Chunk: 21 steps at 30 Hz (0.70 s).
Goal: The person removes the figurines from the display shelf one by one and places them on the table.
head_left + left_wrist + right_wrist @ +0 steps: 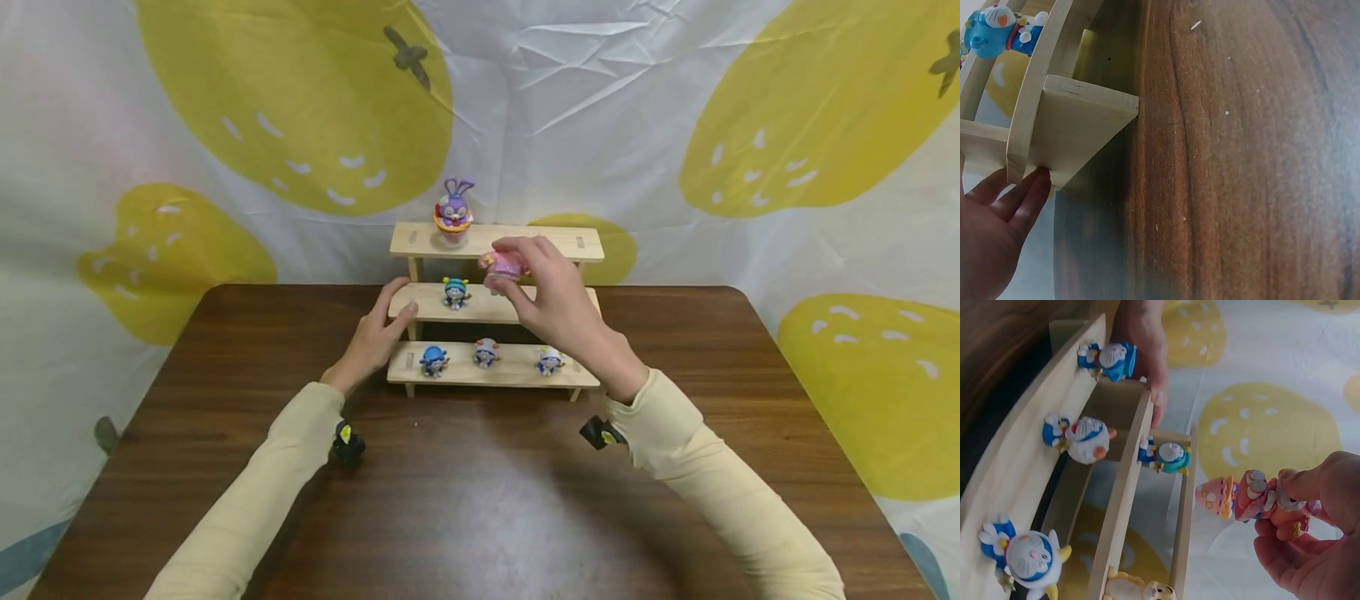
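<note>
My right hand [558, 296] pinches a pink figurine [504, 265] in the air, in front of the top shelf of a three-tier wooden display stand [495, 377]. In the right wrist view, thumb and fingers hold this figurine [1252, 494] by its head, its cup-shaped base pointing towards the stand. My left hand [371, 337] grips the left end of the middle shelf, thumb on the near side. The left wrist view has the left hand's fingers [1032, 197] against the stand's end.
A purple rabbit figurine [454, 212] stands on the top shelf. The middle shelf bears a teal-hatted figurine [455, 293] and a tan figurine [1138, 589], hidden in the head view. Blue [433, 361], grey-white [486, 352] and white-hatted [550, 360] figurines line the bottom shelf. A patterned cloth [495, 100] hangs behind.
</note>
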Each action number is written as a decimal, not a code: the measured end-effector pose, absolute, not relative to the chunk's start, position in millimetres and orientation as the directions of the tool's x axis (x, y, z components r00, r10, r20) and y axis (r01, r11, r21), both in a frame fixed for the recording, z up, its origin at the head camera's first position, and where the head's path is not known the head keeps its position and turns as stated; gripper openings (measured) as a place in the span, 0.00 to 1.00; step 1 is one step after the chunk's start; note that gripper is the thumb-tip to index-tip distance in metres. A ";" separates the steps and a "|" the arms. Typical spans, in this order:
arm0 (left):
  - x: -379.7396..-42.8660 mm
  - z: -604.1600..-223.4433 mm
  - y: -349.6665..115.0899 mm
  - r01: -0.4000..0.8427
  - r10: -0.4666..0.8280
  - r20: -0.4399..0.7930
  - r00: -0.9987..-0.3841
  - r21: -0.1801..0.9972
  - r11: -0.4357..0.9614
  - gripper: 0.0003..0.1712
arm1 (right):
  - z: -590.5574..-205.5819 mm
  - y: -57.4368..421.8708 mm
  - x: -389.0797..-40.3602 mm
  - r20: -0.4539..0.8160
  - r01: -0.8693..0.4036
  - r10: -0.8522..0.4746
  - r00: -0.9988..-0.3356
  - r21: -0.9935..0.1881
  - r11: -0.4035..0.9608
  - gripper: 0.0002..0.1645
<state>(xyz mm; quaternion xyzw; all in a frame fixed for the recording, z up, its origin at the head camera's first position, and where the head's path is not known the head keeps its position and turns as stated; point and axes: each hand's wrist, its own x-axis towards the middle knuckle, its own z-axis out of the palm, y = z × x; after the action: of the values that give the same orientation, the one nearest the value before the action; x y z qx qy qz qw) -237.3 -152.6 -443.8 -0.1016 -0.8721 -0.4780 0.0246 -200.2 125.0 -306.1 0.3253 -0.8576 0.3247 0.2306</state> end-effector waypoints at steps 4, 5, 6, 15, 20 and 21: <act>-237.7 -444.4 -152.8 0.196 0.154 0.135 -0.979 0.835 0.515 0.33 | -309.8 122.8 -194.3 0.607 -0.723 -0.426 -0.670 -0.406 0.558 0.26; -237.7 -444.6 -152.9 0.196 0.154 0.135 -0.979 0.836 0.512 0.33 | -311.1 122.2 -193.2 0.605 -0.725 -0.431 -0.670 -0.406 0.557 0.26; -237.8 -445.0 -153.0 0.195 0.154 0.135 -0.979 0.837 0.510 0.33 | -312.7 121.7 -192.2 0.603 -0.727 -0.436 -0.668 -0.404 0.555 0.26; -237.4 -446.3 -144.1 0.199 0.160 0.137 -0.978 0.846 0.495 0.32 | -326.6 125.9 -180.9 0.599 -0.744 -0.457 -0.658 -0.422 0.519 0.25; -237.3 -447.0 -140.0 0.213 0.172 0.146 -0.974 0.845 0.490 0.33 | -333.1 127.0 -172.8 0.592 -0.734 -0.451 -0.668 -0.425 0.530 0.26; -237.7 -446.7 -139.4 0.216 0.173 0.149 -0.974 0.847 0.486 0.33 | -334.0 126.9 -172.0 0.592 -0.735 -0.452 -0.667 -0.423 0.530 0.26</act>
<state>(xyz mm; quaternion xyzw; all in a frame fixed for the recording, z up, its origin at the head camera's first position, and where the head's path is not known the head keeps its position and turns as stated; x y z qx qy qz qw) -237.7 -139.4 -446.7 -0.1128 -0.8617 -0.4942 0.0218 -172.0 126.9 -334.0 0.3494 -0.8490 0.3360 0.2105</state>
